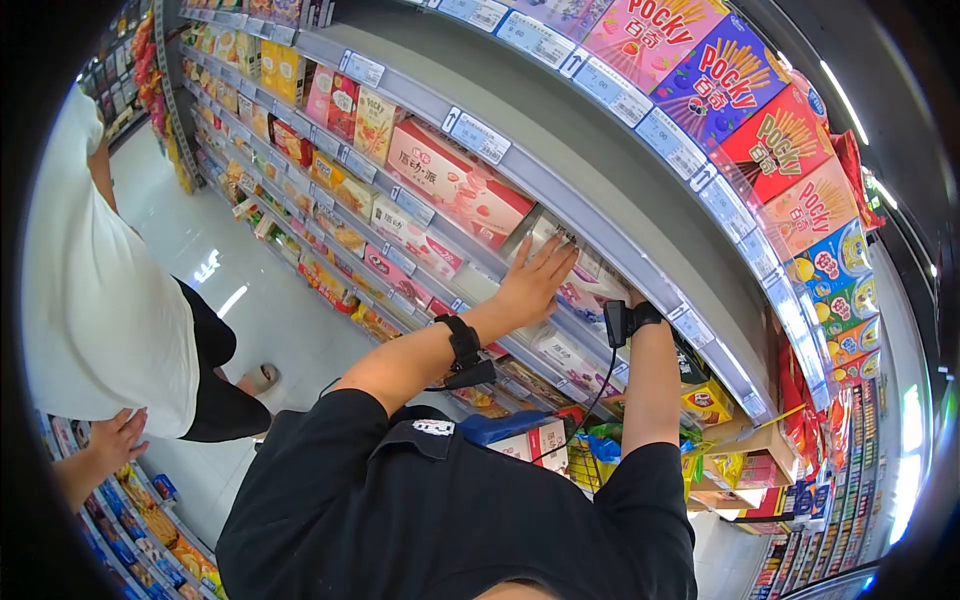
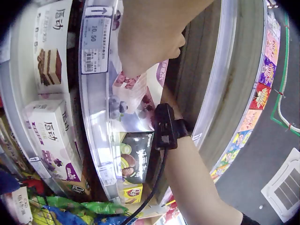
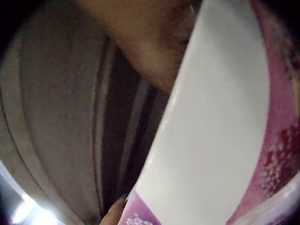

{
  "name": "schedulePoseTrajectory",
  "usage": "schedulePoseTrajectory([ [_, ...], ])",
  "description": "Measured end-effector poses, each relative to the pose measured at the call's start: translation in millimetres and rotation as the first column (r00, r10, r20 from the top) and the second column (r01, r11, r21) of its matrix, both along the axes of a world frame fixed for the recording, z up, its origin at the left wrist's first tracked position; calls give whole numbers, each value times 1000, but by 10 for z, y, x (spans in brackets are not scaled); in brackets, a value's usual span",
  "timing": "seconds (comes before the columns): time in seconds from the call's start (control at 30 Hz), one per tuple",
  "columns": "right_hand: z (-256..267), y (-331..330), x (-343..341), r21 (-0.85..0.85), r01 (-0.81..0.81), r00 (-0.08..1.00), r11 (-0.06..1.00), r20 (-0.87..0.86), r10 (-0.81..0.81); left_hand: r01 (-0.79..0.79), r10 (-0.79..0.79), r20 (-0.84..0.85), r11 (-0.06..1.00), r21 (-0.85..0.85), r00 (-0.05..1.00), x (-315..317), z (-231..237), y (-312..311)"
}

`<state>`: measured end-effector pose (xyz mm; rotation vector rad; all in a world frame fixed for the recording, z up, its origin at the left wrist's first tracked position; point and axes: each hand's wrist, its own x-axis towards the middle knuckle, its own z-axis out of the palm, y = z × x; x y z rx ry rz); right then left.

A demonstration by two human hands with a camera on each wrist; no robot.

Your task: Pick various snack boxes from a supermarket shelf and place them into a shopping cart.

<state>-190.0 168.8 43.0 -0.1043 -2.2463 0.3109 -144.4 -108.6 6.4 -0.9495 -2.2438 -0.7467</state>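
The white cardboard box with purple trim and printed berries (image 2: 136,105) lies on the shelf (image 2: 96,126) just behind its front edge, beside a black box with printed kiwi (image 2: 137,157). The left hand (image 1: 535,288) rests across the packaging, its fingers extended and slightly spread; the right hand (image 3: 150,42) is beside the box, its grip too hidden to tell. The box looks light, stiff and smooth, perhaps slippery; its opposite sides seem the safest hold, since hard pressure could dent it.
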Motion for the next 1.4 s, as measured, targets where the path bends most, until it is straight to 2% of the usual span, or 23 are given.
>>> schedulePoseTrajectory([
  [0.17, -5, 68, 65, 1, 0, 1000, 1000, -3, 0, -11, 11, 9, 997, -78, 1000, 6, 21, -14],
  [0.57, 31, 98, 261, 10, 16, 1000, 1000, 10, -16, -141, 124, -116, 979, -150, 985, 21, 43, 18],
  [0.77, 121, 44, 369, 53, 27, 996, 998, 86, -32, -100, 80, -148, 986, -134, 986, -62, 137, 13],
  [0.87, 156, -18, 420, 82, 16, 986, 997, 162, -29, -2, -6, -50, 988, -154, 999, -160, 280, -33],
  [1.0, 230, -146, 476, 134, -36, 955, 990, 296, -5, -54, 42, -105, 992, -118, 994, -350, 384, -31],
  [1.1, 173, -210, 451, 166, -103, 932, 981, 361, 36, -83, 84, -3, 974, -210, 996, -465, 420, 27],
  [1.2, 58, -189, 290, 207, -186, 918, 960, 386, 95, 19, 39, 180, 950, -310, 983, -561, 510, 64],
  [1.3, 8, -198, 213, 255, -253, 909, 933, 393, 139, -2, 58, 150, 938, -347, 987, -576, 485, 80],
  [1.33, 287, -455, 389, 264, -205, 841, 942, 540, 32, -41, 60, 55, 952, -305, 997, -611, 442, 88],
  [1.4, 506, -646, 524, 104, -217, 754, 971, 649, 99, -98, 72, -125, 972, -214, 989, -617, 356, 101],
])
